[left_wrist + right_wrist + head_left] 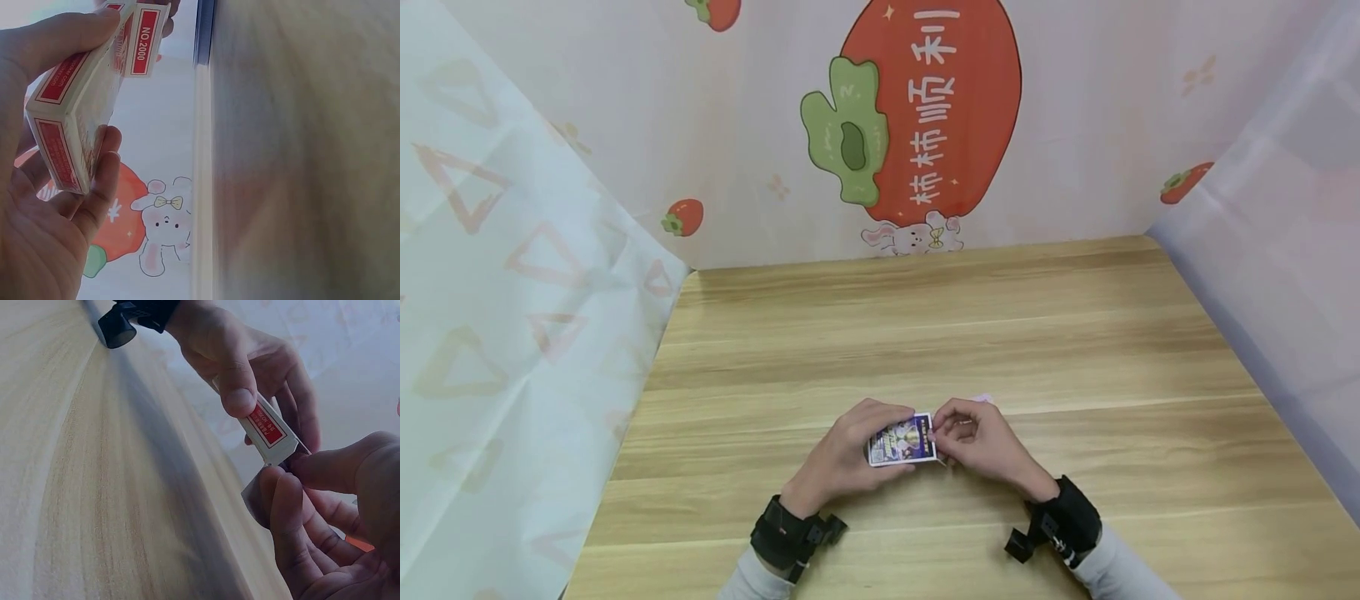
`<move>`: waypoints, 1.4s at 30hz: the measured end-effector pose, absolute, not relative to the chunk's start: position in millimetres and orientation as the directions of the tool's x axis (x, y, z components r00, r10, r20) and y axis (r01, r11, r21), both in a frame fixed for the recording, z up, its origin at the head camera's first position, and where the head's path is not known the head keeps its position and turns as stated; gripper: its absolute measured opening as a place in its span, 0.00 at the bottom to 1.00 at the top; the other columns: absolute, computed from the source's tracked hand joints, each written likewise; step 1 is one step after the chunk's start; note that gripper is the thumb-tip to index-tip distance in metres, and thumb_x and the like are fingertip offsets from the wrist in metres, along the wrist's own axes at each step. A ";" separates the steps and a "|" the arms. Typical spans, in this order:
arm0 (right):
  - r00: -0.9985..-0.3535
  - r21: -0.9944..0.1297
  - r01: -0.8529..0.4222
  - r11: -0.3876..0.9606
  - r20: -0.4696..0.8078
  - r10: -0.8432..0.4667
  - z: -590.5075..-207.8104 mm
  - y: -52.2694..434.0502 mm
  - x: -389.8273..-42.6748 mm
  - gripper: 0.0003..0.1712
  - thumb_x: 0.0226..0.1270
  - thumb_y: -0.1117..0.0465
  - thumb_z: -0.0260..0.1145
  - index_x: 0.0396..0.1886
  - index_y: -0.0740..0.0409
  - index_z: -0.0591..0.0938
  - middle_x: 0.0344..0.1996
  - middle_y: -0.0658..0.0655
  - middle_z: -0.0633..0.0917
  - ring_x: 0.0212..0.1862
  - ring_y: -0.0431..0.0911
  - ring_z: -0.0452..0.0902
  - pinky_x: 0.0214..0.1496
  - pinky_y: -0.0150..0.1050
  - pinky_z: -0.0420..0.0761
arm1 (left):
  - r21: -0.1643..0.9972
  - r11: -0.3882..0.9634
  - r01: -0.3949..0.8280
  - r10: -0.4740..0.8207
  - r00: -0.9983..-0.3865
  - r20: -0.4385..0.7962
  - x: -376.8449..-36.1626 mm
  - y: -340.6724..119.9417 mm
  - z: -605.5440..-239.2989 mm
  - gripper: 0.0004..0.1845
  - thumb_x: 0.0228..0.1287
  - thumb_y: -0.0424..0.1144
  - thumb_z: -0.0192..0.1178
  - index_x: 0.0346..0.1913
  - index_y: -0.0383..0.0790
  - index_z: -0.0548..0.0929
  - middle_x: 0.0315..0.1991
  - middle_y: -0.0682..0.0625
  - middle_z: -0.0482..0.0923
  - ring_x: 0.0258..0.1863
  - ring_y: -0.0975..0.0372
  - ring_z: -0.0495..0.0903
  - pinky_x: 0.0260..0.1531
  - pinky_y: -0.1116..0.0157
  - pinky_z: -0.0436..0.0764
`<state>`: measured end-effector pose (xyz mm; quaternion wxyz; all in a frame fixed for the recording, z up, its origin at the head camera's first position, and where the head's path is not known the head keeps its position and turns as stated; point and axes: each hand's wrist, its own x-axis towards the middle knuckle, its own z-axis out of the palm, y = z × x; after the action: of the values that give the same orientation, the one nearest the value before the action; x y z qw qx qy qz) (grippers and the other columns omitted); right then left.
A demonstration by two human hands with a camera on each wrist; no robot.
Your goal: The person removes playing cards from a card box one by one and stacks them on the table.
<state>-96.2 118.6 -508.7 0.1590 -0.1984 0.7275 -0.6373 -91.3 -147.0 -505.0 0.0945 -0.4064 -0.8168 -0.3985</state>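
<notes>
A playing card box [902,442] lies in my left hand [850,446], just above the table. My left thumb and fingers grip it along its two long sides. Its upper face in the head view is purple and white, and red panels mark its edges in the left wrist view. At its right end an end flap [145,44] printed "NO.2000" hangs folded out. With bent fingers my right hand [981,437] pinches at that open end. In the right wrist view the thumb is at the opening and fingertips touch the flap. Those fingertips hide anything inside the opening.
The wooden table [925,333] spreads out around both hands. A small pink patch [983,398] shows just behind my right hand, mostly hidden. A printed cloth [760,125] with a persimmon picture hangs at the back, with pale sheets [520,333] at both sides.
</notes>
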 end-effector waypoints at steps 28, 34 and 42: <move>-0.894 -0.994 0.091 0.055 -0.105 -0.436 -499.7 154.2 -115.3 0.15 0.75 0.69 0.68 0.55 0.73 0.78 0.37 0.60 0.86 0.34 0.44 0.88 0.36 0.36 0.90 | 0.569 0.468 0.676 0.499 -0.733 0.461 -94.2 -158.2 -497.3 0.41 0.48 0.43 0.86 0.67 0.38 0.82 0.62 0.46 0.86 0.58 0.56 0.85 0.58 0.58 0.87; -0.926 -0.993 0.117 0.005 -0.111 -0.360 -495.3 164.8 -120.5 0.16 0.73 0.72 0.67 0.55 0.78 0.77 0.39 0.54 0.85 0.37 0.42 0.87 0.40 0.34 0.89 | 0.576 0.483 0.660 0.474 -0.750 0.461 -94.8 -164.0 -495.8 0.40 0.50 0.44 0.85 0.67 0.40 0.83 0.62 0.47 0.86 0.58 0.56 0.85 0.57 0.57 0.87; -0.957 -0.997 0.078 -0.001 -0.075 -0.280 -495.5 180.0 -126.5 0.17 0.76 0.69 0.66 0.57 0.79 0.79 0.41 0.52 0.86 0.38 0.43 0.87 0.41 0.36 0.91 | 0.581 0.473 0.662 0.452 -0.749 0.486 -95.7 -167.7 -495.9 0.40 0.48 0.43 0.86 0.67 0.40 0.83 0.61 0.47 0.86 0.56 0.56 0.85 0.56 0.58 0.87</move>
<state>-126.5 180.0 -495.5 0.1273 -0.0726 0.6951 -0.7038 -95.7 -167.7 -495.9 0.1335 -0.3285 -0.8477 -0.3946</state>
